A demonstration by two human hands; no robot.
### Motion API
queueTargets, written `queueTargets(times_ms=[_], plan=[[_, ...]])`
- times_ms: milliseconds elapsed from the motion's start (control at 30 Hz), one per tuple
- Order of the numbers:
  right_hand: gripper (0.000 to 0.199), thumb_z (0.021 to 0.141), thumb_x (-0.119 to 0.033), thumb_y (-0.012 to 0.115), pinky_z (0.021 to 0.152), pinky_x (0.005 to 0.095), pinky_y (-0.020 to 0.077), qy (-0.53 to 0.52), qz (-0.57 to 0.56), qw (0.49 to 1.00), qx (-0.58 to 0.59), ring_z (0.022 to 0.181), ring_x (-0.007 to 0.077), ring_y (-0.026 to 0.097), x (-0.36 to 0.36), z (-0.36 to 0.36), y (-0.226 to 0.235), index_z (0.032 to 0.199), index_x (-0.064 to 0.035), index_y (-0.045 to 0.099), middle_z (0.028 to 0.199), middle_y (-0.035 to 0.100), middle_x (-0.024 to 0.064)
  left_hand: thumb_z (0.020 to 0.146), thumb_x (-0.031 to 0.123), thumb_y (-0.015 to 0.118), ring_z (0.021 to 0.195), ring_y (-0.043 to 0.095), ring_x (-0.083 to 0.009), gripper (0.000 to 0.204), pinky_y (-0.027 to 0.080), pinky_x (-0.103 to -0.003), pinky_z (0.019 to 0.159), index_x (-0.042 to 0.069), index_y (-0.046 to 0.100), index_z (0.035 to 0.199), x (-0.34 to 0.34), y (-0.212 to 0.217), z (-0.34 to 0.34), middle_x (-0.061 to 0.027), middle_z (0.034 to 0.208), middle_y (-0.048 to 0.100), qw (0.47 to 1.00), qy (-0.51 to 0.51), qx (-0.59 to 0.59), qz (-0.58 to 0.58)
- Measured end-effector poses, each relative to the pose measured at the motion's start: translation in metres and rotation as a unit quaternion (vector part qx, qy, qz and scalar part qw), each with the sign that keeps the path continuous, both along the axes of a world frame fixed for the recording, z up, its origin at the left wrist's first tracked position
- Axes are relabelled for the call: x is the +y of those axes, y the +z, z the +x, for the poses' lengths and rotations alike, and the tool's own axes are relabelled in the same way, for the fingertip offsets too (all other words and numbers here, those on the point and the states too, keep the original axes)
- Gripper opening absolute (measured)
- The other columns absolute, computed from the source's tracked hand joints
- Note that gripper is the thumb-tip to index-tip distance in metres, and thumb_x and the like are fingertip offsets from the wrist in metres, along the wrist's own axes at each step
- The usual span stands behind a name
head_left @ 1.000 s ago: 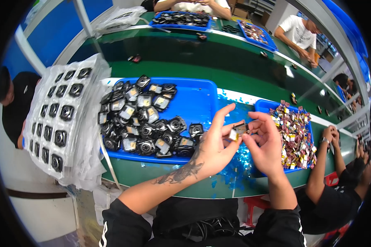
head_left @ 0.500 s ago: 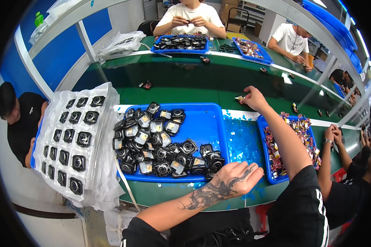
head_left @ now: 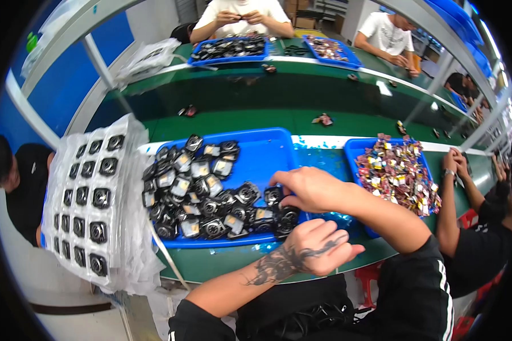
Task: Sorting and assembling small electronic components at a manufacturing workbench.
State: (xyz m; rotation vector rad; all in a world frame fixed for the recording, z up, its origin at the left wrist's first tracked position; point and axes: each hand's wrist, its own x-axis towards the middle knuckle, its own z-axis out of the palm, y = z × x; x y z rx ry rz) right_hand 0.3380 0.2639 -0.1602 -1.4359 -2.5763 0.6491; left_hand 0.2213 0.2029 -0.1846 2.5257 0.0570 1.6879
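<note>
A blue tray (head_left: 267, 139) in front of me holds a heap of black round parts (head_left: 205, 199), some with pale square backs. My right hand (head_left: 313, 188) reaches in from the right, its fingers curled down onto one black part (head_left: 273, 196) at the heap's right end. My tattooed left hand (head_left: 318, 250) hovers at the tray's near right corner with fingers loosely apart and nothing in it.
A second blue tray (head_left: 358, 146) of small colourful pieces (head_left: 398, 173) stands to the right. A bag-wrapped sheet of black parts (head_left: 91, 199) leans at the left. Loose parts (head_left: 323, 119) lie on the green belt (head_left: 256, 108). Another person's hands (head_left: 458, 165) work at the right; others sit across.
A second ago both hands held a small part together. My right arm then stretched out to the belt, and it has now come back onto the black parts. My left hand stayed low and empty.
</note>
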Motion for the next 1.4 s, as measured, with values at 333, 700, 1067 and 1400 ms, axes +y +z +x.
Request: queueTargets(times_ms=[333, 700, 1067, 1400], plan=[[0.018, 0.074, -0.003, 0.072, 0.069, 0.0381, 0.0507, -0.138, 0.246, 0.921, 0.27, 0.078, 0.0295, 0.063, -0.013, 0.043, 0.025, 0.09, -0.0033, 0.065, 0.082, 0.064, 0.0115, 0.091, 0.021, 0.06, 0.069, 0.058, -0.0196, 0.023, 0.047, -0.031, 0.053, 0.001, 0.049, 0.098, -0.01, -0.013, 0.032, -0.0121, 0.089, 0.057, 0.915, -0.059, -0.189, -0.35], [0.013, 0.077, -0.008, 0.073, 0.068, 0.0343, 0.0524, -0.196, 0.268, 0.915, 0.228, 0.077, 0.0243, 0.063, -0.059, 0.114, 0.033, 0.087, -0.0038, 0.066, 0.09, 0.062, 0.0114, 0.105, 0.023, 0.038, 0.076, 0.059, -0.0175, 0.024, 0.049, -0.029, 0.063, 0.003, 0.046, 0.115, 0.009, 0.004, 0.028, -0.0153, 0.104, 0.061, 0.64, -0.207, -0.207, -0.71], [0.012, 0.074, -0.008, 0.071, 0.068, 0.0409, 0.0506, -0.254, 0.182, 0.95, -0.016, 0.074, 0.0333, 0.064, -0.003, 0.235, -0.015, 0.078, -0.0006, 0.062, 0.076, 0.065, 0.015, 0.101, 0.017, 0.043, 0.09, 0.063, -0.0258, 0.025, 0.054, -0.038, 0.079, 0.0, 0.052, 0.117, 0.018, -0.009, 0.019, -0.0163, 0.11, 0.059, 0.519, -0.285, -0.2, -0.78], [0.005, 0.084, 0.002, 0.063, 0.07, 0.0272, 0.0501, -0.32, 0.179, 0.909, 0.201, 0.074, 0.013, 0.061, -0.085, 0.171, 0.034, 0.089, 0.0023, 0.061, 0.08, 0.064, 0.0062, 0.095, 0.008, 0.056, 0.082, 0.065, -0.0178, 0.035, 0.053, -0.027, 0.068, 0.002, 0.046, 0.129, 0.02, -0.008, 0.022, -0.0137, 0.107, 0.06, 0.643, -0.176, -0.117, -0.736]])
